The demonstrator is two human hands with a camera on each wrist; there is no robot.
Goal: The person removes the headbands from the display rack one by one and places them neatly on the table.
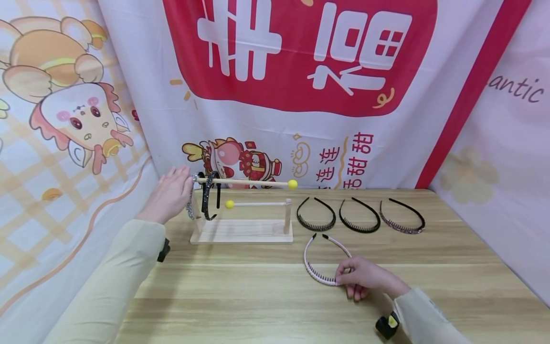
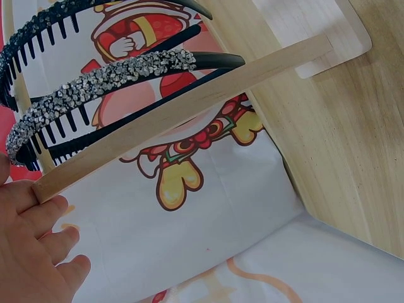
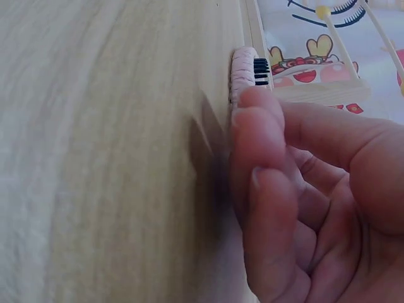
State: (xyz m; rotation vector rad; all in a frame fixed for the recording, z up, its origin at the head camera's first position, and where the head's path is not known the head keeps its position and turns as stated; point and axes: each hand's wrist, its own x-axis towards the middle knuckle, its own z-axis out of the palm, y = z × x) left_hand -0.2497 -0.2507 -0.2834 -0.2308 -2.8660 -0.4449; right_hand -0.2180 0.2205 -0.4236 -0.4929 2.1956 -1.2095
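A pink headband (image 1: 319,275) with dark inner teeth lies on the table; my right hand (image 1: 360,277) pinches its lower right side, and the right wrist view shows its wrapped band (image 3: 242,66) at the fingertips. My left hand (image 1: 171,193) rests at the left end of the wooden rack, its fingers against the top of the post (image 2: 120,139) in the left wrist view. Beside it a silver glittery headband (image 2: 95,88) and a dark glittery one (image 1: 206,196) hang on the upper rod (image 1: 253,182).
Three dark headbands lie in a row right of the rack: one (image 1: 318,228), a second (image 1: 364,229) and a speckled third (image 1: 404,229). The lower rod ends in a yellow ball (image 1: 229,204). Printed cloth (image 1: 292,134) hangs behind the table (image 1: 240,296).
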